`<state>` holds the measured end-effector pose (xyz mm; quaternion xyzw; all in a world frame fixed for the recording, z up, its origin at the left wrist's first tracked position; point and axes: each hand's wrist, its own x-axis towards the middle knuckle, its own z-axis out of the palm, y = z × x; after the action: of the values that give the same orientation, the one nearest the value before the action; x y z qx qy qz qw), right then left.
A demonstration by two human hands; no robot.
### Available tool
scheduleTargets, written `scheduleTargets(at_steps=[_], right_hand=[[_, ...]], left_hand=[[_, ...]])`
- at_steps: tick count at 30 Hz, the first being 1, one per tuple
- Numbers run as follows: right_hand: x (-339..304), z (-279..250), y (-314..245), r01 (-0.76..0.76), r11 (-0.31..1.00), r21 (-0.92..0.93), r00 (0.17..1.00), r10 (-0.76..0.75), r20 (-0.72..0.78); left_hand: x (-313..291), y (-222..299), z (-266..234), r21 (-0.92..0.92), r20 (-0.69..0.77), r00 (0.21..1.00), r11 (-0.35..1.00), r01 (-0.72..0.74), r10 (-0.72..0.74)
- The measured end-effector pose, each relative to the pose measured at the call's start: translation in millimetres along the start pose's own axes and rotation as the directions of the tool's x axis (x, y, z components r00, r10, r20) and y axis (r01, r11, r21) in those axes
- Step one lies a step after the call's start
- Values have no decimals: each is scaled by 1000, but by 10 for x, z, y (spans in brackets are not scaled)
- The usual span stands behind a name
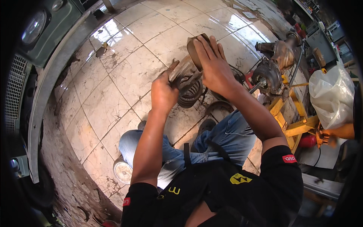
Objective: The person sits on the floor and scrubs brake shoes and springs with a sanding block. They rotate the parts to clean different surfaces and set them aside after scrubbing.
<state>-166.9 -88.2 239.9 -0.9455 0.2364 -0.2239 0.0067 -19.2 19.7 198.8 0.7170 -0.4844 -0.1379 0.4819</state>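
My left hand point(165, 92) is closed round the near end of a worn, curved metal part, which looks like a brake shoe point(182, 71). It is held up over the tiled floor, in front of my knees. My right hand point(216, 70) lies flat against the far end, fingers stretched out and close together. Beneath those fingers is a brown curved piece point(193, 53); I cannot tell whether it is the shoe's lining or a separate sheet. Below the shoe stands a rusty coil spring point(190, 97), partly hidden by it. Another curved metal piece point(219, 106) lies near my foot.
A vehicle's front, with a grey bumper point(47, 98) and headlight point(34, 28), fills the left. To the right are a rusty axle housing point(281, 53), a yellow metal stand point(300, 125), a clear plastic bag point(332, 94) and a red object point(307, 141). A round pale object point(123, 172) sits beside my knee.
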Motion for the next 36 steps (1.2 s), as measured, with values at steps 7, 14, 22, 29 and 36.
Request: scheduleTargets(at_steps=[7,14,22,29,36], right_hand=[[18,25,119,-181,981,-76,983,183,21],[9,23,166,-189,981,-50,982,189,2],[20,-93,114,-87,996,-32,995,89,39],[21,-93,39,81,994,-68,996,-78,44],[-21,-34,-62,138,990,-1,989,-138,56]], left_hand=[[-7,-54,30,13,-1,998,998,-61,61],[-7,16,33,-15,-33,997,997,-73,72],[-20,-146,61,-7,-33,991,991,-130,130],[-1,42,-31,15,44,999,1000,26,-27],[-42,44,-22,3,35,999,999,36,-36]])
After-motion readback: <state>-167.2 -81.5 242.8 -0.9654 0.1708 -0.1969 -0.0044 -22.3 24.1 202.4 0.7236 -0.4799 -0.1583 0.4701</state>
